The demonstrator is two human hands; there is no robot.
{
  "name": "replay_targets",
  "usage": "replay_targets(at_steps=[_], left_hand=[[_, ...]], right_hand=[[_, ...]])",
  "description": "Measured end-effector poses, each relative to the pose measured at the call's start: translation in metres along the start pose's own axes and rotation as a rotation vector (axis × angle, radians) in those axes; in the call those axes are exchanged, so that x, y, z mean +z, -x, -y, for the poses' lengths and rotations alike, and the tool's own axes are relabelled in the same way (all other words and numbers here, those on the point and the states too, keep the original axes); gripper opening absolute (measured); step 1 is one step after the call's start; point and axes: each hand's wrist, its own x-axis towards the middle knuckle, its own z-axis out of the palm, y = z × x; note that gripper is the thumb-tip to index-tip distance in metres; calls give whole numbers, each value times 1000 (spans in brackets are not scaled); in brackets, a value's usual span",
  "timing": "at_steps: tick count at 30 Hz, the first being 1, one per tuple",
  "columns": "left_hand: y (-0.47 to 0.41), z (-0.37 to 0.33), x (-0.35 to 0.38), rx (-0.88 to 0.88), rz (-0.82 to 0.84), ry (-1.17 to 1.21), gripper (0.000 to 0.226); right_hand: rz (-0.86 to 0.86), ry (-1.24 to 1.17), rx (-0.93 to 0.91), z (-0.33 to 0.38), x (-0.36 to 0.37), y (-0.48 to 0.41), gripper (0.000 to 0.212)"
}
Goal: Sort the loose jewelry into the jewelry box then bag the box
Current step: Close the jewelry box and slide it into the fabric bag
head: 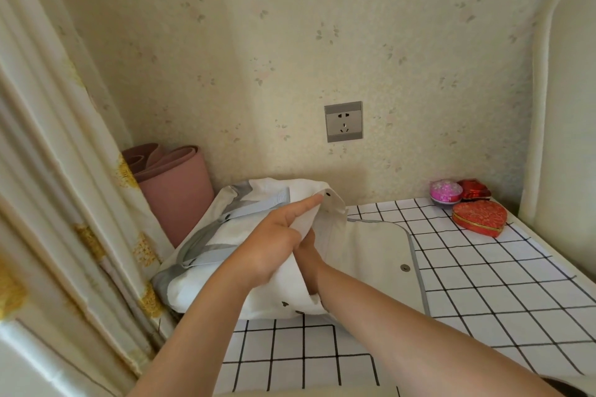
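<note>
A white cloth bag (pixel 232 235) with grey straps lies on the left of the checked table. Its flap (pixel 377 255) with a snap button lies open to the right. My left hand (pixel 274 242) grips the upper edge of the bag's mouth and holds it up. My right hand (pixel 308 255) reaches into the opening, and its fingers are hidden inside, so I cannot tell what they hold. A red heart-shaped jewelry box (pixel 479 217) sits shut at the far right of the table.
A pink round box (pixel 445 192) and a small red box (pixel 474 189) stand by the wall behind the heart box. A rolled pink mat (pixel 174 187) leans in the left corner beside a curtain (pixel 64 171). A wall socket (pixel 343 121) is above the table (pixel 483 293).
</note>
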Motion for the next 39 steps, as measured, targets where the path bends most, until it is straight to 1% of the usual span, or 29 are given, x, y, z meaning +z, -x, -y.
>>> replay_targets(at_steps=[1, 2, 3, 4, 7, 8, 10, 13, 15, 17, 19, 21, 23, 25, 26, 28, 31, 33, 36, 39], left_hand=[[-1, 2, 1, 1, 2, 0, 88], [-2, 4, 2, -1, 7, -11, 87], [-2, 5, 4, -1, 14, -23, 85], [-3, 7, 6, -1, 16, -32, 84], [-1, 10, 8, 14, 20, -55, 79], [-1, 13, 9, 29, 29, -73, 77], [-1, 16, 13, 47, 66, -124, 70], [-2, 22, 19, 76, 165, -185, 53], [-5, 29, 23, 56, 201, -240, 41], [-12, 39, 29, 48, 190, -391, 46], [-20, 51, 36, 83, 153, -681, 52], [-27, 59, 44, 136, 147, -969, 53], [-32, 64, 51, 148, 173, -1206, 53], [-35, 68, 55, 143, 180, -1382, 48], [-37, 68, 56, 153, 167, -1429, 42], [-42, 68, 57, 212, 95, -1393, 35], [-49, 65, 53, 298, -62, -1222, 51], [-50, 66, 46, 241, -115, -1221, 60], [-49, 71, 36, 129, -65, -1237, 68], [-49, 72, 35, 115, -18, -1202, 73]], right_hand=[[24, -2, 16, 1, -2, 0, 55], [53, 30, -5, -2, -6, -2, 52], [109, 54, 4, -2, -12, -2, 48], [171, 73, 10, 0, -21, 0, 39], [324, 166, 83, 6, -49, 8, 31], [324, 197, 109, 6, -60, 7, 30], [257, 322, 104, 11, -82, 10, 34], [152, 694, -1, 15, -118, 14, 32], [69, 949, -46, 13, -142, 17, 31], [-18, 1058, -50, 11, -164, 20, 31], [-74, 1088, -39, 10, -178, 20, 28], [-93, 1166, 4, 6, -189, 20, 27], [-83, 1251, 93, 0, -197, 20, 36], [-76, 1278, 175, -5, -200, 21, 46], [-69, 1270, 198, -8, -200, 21, 49], [-53, 1221, 233, -10, -200, 19, 53], [-68, 1110, 321, -9, -200, 12, 63], [-90, 1023, 391, -6, -199, 7, 70], [-113, 953, 452, -2, -200, 4, 74], [-127, 865, 462, -6, -202, 1, 74]])
